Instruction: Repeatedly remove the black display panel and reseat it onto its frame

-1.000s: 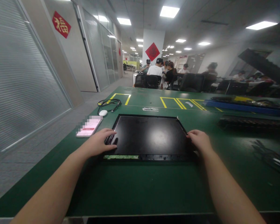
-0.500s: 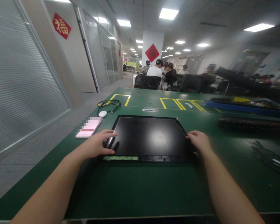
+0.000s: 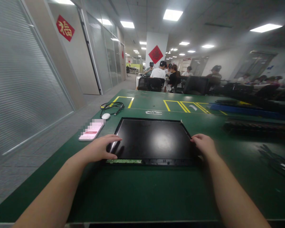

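A black LCD panel [image 3: 148,136] lies face up on the green table, its glossy screen reflecting a bright patch. Along its near edge runs an exposed green circuit board strip [image 3: 125,161]. My left hand [image 3: 105,147] is at the panel's left edge, thumb and forefinger spread apart over the border; its other fingers are partly hidden. On the opposite side, my right hand [image 3: 203,143] pinches the right edge between thumb and fingers. The undersides of the right fingers are out of sight.
Left of the panel are a phone [image 3: 92,129], a white mouse [image 3: 105,116] and a coiled black cable [image 3: 112,108]. A blue tray [image 3: 249,110] with dark parts lies at the right, cables [image 3: 273,158] nearer. Several people sit beyond the green table [image 3: 152,193].
The view has shifted slightly, so everything sits a little further right. Both hands keep their places at the panel's sides, and the panel has not visibly moved on the table.
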Action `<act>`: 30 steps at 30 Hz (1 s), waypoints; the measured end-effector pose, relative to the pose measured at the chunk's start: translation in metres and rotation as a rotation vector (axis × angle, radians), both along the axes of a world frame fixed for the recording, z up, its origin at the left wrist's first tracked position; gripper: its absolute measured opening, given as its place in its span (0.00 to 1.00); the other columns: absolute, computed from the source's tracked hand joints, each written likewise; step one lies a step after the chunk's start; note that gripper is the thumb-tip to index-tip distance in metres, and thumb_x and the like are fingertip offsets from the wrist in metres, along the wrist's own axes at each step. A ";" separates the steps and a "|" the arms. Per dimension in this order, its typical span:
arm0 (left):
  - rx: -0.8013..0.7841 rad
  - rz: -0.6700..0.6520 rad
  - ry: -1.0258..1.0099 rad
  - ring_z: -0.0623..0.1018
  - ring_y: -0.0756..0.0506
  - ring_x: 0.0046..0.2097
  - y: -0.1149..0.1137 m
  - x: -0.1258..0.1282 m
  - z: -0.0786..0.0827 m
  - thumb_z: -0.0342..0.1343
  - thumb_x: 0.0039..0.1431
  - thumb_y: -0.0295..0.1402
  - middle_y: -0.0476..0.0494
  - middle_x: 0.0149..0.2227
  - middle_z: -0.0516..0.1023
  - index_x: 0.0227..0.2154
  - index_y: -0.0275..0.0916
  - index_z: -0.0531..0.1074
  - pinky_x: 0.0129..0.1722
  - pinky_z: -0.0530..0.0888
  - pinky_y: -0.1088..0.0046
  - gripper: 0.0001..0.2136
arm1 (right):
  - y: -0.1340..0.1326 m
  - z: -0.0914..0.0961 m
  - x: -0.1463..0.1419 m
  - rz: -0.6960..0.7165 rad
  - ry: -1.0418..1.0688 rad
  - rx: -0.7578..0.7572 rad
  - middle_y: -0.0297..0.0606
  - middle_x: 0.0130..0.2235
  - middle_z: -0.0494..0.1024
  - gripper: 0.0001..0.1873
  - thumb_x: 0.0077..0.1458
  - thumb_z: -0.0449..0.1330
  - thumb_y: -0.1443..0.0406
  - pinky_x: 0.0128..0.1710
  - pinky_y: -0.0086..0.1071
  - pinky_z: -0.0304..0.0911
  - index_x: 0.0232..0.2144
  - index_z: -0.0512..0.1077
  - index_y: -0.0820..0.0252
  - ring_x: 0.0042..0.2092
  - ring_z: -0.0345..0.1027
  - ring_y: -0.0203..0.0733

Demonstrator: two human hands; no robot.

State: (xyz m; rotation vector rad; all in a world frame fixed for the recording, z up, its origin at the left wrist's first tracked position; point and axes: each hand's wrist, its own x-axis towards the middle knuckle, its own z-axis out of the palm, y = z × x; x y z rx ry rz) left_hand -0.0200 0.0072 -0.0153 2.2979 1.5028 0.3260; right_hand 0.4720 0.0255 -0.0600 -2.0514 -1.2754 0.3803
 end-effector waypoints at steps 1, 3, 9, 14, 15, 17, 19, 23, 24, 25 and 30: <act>0.002 -0.002 0.001 0.72 0.32 0.61 0.000 0.000 0.000 0.68 0.42 0.44 0.40 0.63 0.72 0.57 0.48 0.75 0.60 0.68 0.57 0.34 | 0.000 0.000 0.000 -0.001 0.001 -0.003 0.39 0.32 0.83 0.11 0.46 0.58 0.61 0.34 0.35 0.64 0.30 0.79 0.56 0.33 0.74 0.46; 0.003 -0.016 0.010 0.73 0.32 0.61 0.001 0.001 0.000 0.67 0.43 0.45 0.41 0.62 0.73 0.56 0.49 0.76 0.60 0.68 0.57 0.32 | 0.001 0.001 0.000 -0.009 -0.001 -0.011 0.39 0.32 0.83 0.11 0.46 0.58 0.61 0.34 0.35 0.64 0.30 0.79 0.56 0.33 0.74 0.46; 0.020 -0.047 0.047 0.74 0.33 0.61 -0.001 0.003 0.003 0.66 0.46 0.45 0.43 0.61 0.74 0.55 0.49 0.76 0.60 0.68 0.58 0.29 | 0.001 0.001 0.000 -0.005 -0.014 -0.032 0.39 0.32 0.83 0.12 0.48 0.57 0.61 0.35 0.35 0.64 0.31 0.79 0.56 0.34 0.74 0.45; 0.030 -0.040 0.061 0.73 0.34 0.61 -0.002 0.004 0.003 0.66 0.46 0.46 0.43 0.61 0.76 0.55 0.49 0.77 0.61 0.67 0.59 0.30 | 0.003 0.000 0.002 -0.012 -0.019 -0.037 0.39 0.32 0.83 0.11 0.47 0.58 0.61 0.35 0.36 0.64 0.31 0.79 0.56 0.33 0.74 0.45; 0.032 -0.040 0.064 0.73 0.34 0.61 -0.002 0.003 0.003 0.65 0.46 0.46 0.43 0.61 0.76 0.55 0.49 0.76 0.61 0.67 0.60 0.30 | 0.003 0.000 0.002 -0.010 -0.022 -0.032 0.39 0.32 0.83 0.11 0.47 0.58 0.61 0.35 0.36 0.64 0.30 0.79 0.56 0.33 0.74 0.45; 0.037 -0.040 0.064 0.74 0.34 0.60 -0.001 0.003 0.002 0.65 0.46 0.45 0.44 0.60 0.76 0.55 0.50 0.76 0.60 0.68 0.60 0.30 | 0.002 0.001 0.001 -0.006 -0.023 -0.026 0.39 0.31 0.83 0.11 0.47 0.58 0.62 0.34 0.35 0.64 0.30 0.79 0.56 0.33 0.74 0.46; 0.043 -0.040 0.060 0.75 0.35 0.60 -0.001 0.003 0.002 0.65 0.46 0.46 0.45 0.60 0.76 0.55 0.50 0.76 0.59 0.69 0.61 0.30 | 0.002 0.002 0.000 -0.009 -0.020 -0.030 0.39 0.31 0.83 0.11 0.47 0.57 0.62 0.34 0.35 0.64 0.30 0.79 0.56 0.33 0.74 0.46; 0.044 -0.055 0.054 0.76 0.35 0.58 -0.002 0.003 0.003 0.65 0.47 0.45 0.45 0.59 0.77 0.54 0.50 0.77 0.57 0.70 0.62 0.27 | 0.001 0.004 -0.001 -0.014 -0.014 -0.044 0.39 0.33 0.84 0.12 0.48 0.57 0.61 0.35 0.36 0.65 0.31 0.80 0.56 0.33 0.74 0.45; 0.043 -0.060 0.057 0.76 0.35 0.58 -0.002 0.004 0.003 0.65 0.48 0.45 0.45 0.59 0.77 0.53 0.50 0.77 0.57 0.70 0.62 0.27 | 0.001 0.004 -0.001 -0.017 -0.012 -0.048 0.39 0.33 0.83 0.12 0.48 0.57 0.61 0.35 0.36 0.65 0.32 0.80 0.56 0.33 0.74 0.45; 0.043 -0.066 0.062 0.76 0.35 0.58 -0.002 0.004 0.003 0.64 0.48 0.44 0.45 0.58 0.78 0.53 0.49 0.77 0.58 0.70 0.62 0.26 | 0.001 0.003 -0.001 -0.018 -0.011 -0.050 0.39 0.33 0.83 0.13 0.48 0.57 0.61 0.35 0.36 0.65 0.32 0.80 0.56 0.32 0.74 0.45; 0.045 -0.094 0.082 0.76 0.36 0.58 -0.003 0.004 0.003 0.63 0.50 0.43 0.44 0.58 0.78 0.54 0.48 0.76 0.56 0.70 0.63 0.25 | 0.002 0.002 0.000 -0.012 0.000 -0.049 0.39 0.33 0.84 0.13 0.48 0.57 0.60 0.35 0.36 0.65 0.32 0.79 0.56 0.32 0.74 0.45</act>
